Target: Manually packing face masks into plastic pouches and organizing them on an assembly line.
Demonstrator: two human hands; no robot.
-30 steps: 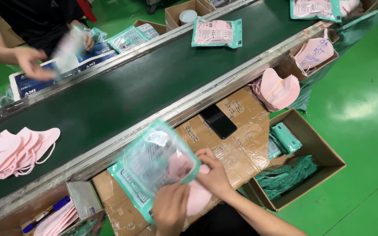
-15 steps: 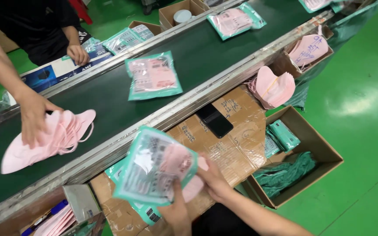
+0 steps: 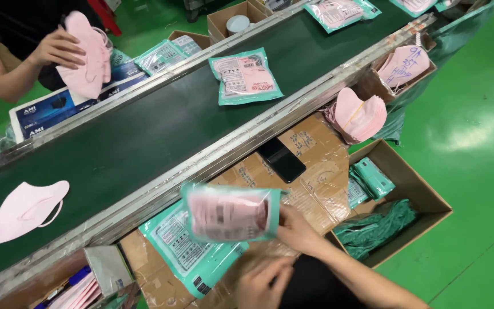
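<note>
Nearest the camera, left hand (image 3: 261,286) low over the taped cardboard worktop (image 3: 310,166), fingers curled loosely; whether it grips anything, cannot tell. Just beyond, right hand (image 3: 295,229) pinches the right edge of a filled pouch (image 3: 230,213), teal-bordered with a clear face, pink masks inside, held up off the worktop and blurred. Judged: light, limp, slick film; likely to flop or slide if held at one corner only. Best taken along a sealed edge, thumb over, fingers under, not on the soft middle where the masks shift.

Under it, a flat stack of empty teal pouches (image 3: 192,254) on the worktop. A black phone (image 3: 282,160) lies further back. To the right, an open carton (image 3: 413,191) with bundled teal pouches.

Beyond, the dark green conveyor belt (image 3: 144,137): one loose pink mask (image 3: 27,209) at left, one sealed pouch (image 3: 246,75) mid-belt. Across the belt, another person's hand (image 3: 58,48) holds a bunch of pink masks (image 3: 87,54).
</note>
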